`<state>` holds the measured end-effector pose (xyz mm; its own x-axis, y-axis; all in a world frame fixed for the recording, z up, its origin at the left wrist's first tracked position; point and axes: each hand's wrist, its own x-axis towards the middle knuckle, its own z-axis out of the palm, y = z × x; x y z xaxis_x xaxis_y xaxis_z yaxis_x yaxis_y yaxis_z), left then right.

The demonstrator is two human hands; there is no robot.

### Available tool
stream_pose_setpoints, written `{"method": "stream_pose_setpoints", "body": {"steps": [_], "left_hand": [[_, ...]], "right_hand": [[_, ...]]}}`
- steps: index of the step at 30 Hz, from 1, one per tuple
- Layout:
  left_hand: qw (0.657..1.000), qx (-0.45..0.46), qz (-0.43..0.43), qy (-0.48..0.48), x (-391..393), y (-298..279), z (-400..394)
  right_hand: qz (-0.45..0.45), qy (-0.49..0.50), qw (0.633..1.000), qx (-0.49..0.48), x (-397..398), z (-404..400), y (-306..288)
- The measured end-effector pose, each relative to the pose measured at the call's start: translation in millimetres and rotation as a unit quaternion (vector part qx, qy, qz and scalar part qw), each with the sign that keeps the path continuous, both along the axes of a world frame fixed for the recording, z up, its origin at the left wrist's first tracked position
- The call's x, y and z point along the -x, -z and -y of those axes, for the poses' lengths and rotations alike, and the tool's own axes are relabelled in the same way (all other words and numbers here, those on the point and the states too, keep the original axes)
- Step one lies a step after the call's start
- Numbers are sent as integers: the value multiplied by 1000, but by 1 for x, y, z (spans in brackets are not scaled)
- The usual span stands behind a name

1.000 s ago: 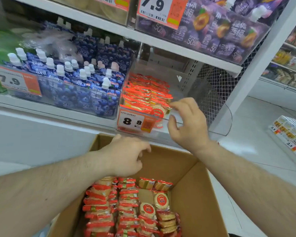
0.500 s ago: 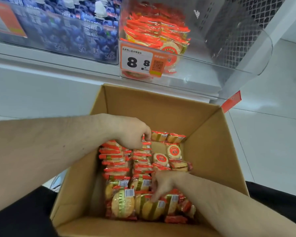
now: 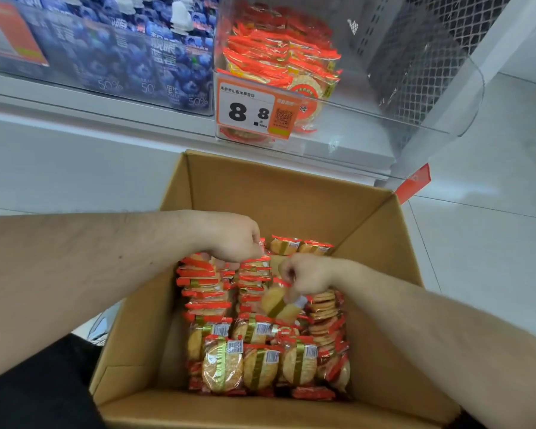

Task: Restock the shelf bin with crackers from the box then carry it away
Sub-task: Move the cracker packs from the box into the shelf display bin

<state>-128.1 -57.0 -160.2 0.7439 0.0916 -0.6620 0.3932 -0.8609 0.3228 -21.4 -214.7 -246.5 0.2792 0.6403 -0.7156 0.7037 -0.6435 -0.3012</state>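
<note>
While both forearms reach down into the cardboard box point(image 3: 291, 199), the right hand point(image 3: 307, 278) has its fingers curled around one cracker packet point(image 3: 279, 303), which hangs tilted just above the packed rows, near the box's middle. Packet blurred; a round pale cracker with a gold band and a barcode label can be made out.

Left hand point(image 3: 232, 239): knuckles up, fingers bent downward over the far-left rows in the box. Fingertips appear to touch the red packet edges point(image 3: 205, 274) beneath, but whether they grip anything cannot be told.

Box contents: crackers stand on edge in rows along the left and centre; a row of face-up round packets point(image 3: 260, 365) lies along the near wall; a stack on edge point(image 3: 325, 323) sits against the right side. Two packets point(image 3: 300, 246) lie against the far wall.

Beyond the box's far wall, higher up, a clear shelf bin point(image 3: 415, 125) holds a pile of the same red-wrapped crackers point(image 3: 279, 54) on its left side; the bin's right side shows bare floor. An orange price tag point(image 3: 254, 111) reading 8.8 is fixed to the bin front. Left of the bin, blue pouches point(image 3: 136, 57) fill the neighbouring compartment.
</note>
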Motion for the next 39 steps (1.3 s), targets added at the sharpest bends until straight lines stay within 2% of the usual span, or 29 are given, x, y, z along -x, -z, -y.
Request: {"method": "stream_pose_setpoints", "body": {"steps": [3,6,8,10,13,15,17,18,20,21,27,32,36,38,39], "left_hand": [[970,144,-111,-162,2,-2,3],[878,309,-112,-348,0,5,2],[826,358,-71,-430,-2,9,2],[839,327,-19,-433,-2,13,-1],[868,288,60,-399,-2,17,-8],[888,263,88,-367,0,15,-11],[905,246,91,-334,2,12,-10],[911,244,89,-322,3,11,-9],[918,238,85,-307,3,12,-8],[920,236,84,-300,2,13,-7],[924,235,86,-289,-1,10,-7],[916,248,103,-297,-3,6,-9],[902,270,130,-312,-4,-2,-10],[889,288,154,-320,-4,-6,-11],[881,297,172,-327,-5,-8,-12]], "right_hand": [[15,38,991,-129,-8,-11,-44],[34,65,951,-301,9,-15,-67],[40,62,928,-366,23,-15,-72],[-9,76,922,-379,30,-15,-73],[-129,200,922,-306,20,-12,-58],[-101,237,946,-195,13,-1,-29],[-37,168,984,-40,15,19,12],[-22,123,991,39,20,30,31],[-14,62,986,152,33,47,60],[-8,51,983,175,38,54,68],[49,25,981,188,47,69,81],[56,-36,982,177,27,57,56],[121,-10,991,53,1,39,-11],[212,-6,976,-46,-7,35,-48],[269,-4,956,-117,-9,36,-63]]}}
